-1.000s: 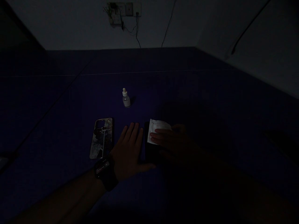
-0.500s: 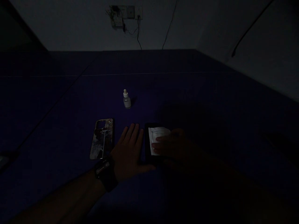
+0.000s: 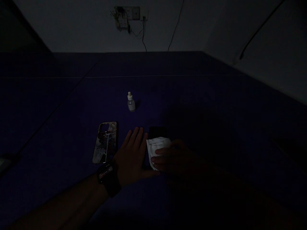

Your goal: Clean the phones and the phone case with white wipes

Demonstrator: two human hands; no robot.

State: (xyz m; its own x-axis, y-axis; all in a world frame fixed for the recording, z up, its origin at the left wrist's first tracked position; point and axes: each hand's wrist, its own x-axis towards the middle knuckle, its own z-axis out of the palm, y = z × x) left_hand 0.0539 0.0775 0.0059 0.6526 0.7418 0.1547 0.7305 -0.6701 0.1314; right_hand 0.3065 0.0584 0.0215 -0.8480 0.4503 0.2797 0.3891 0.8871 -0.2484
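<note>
My left hand (image 3: 133,156), with a dark watch (image 3: 107,175) on its wrist, lies flat with fingers stretched out. It is along the left side of a dark, flat phone (image 3: 157,131), its thumb at the near end. A folded white cloth (image 3: 158,143) covers most of the phone, so only the far end shows. Pressing on this cloth from the right is my right hand (image 3: 176,156), its fingers bent over the top and dim in shadow. A phone case (image 3: 105,142) with a printed picture and a camera cut-out lies left of my left hand.
A small dropper bottle (image 3: 131,103) with a white top stands beyond the hands on the dark blue surface (image 3: 79,105). Sockets (image 3: 129,13) with plugs and cables are on the wall behind. A light-coloured object (image 3: 4,164) shows at the left edge.
My right hand has slid the white cloth toward me and slightly left along the phone, uncovering its far end. My left hand stays in place.
</note>
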